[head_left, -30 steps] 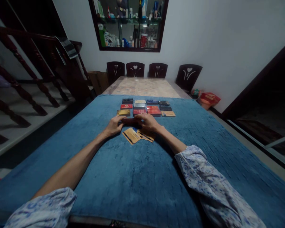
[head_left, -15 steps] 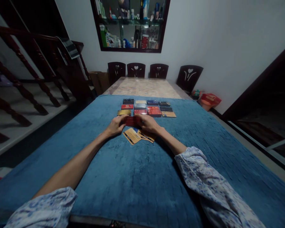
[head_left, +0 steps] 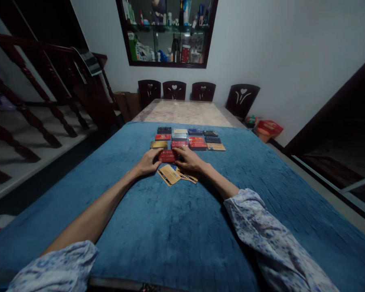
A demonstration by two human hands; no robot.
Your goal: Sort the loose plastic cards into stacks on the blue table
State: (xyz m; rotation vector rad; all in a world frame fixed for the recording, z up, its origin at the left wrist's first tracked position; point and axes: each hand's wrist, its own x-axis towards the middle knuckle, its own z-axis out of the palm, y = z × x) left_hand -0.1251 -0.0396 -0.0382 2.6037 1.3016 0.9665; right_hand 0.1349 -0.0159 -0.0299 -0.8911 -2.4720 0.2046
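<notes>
Between my two hands is a red card [head_left: 167,156] with pale print, tilted so that its face shows; whether more cards lie behind it I cannot tell. My left hand [head_left: 150,161] grips its left end between thumb and fingers. At its right end, my right hand [head_left: 187,158] pinches it the same way. Just below, yellow cards [head_left: 169,174] with dark stripes lie loosely overlapped, a bit of blue card showing among them. Beyond my fingers, stacks of cards stand in rows, among them a gold stack [head_left: 158,144], a red stack [head_left: 197,142] and a dark stack [head_left: 164,130].
A blue cloth [head_left: 164,231] covers the near part of the long table, whose marbled top [head_left: 188,111] shows at the far end. Dark chairs [head_left: 174,90] stand behind it. A wooden railing [head_left: 33,73] runs along the left, and a red bag [head_left: 270,127] sits at the right.
The red card has tilted, and its printed face now shows more clearly and brightly. Both hands have barely shifted; the yellow cards and the stacks stay in place.
</notes>
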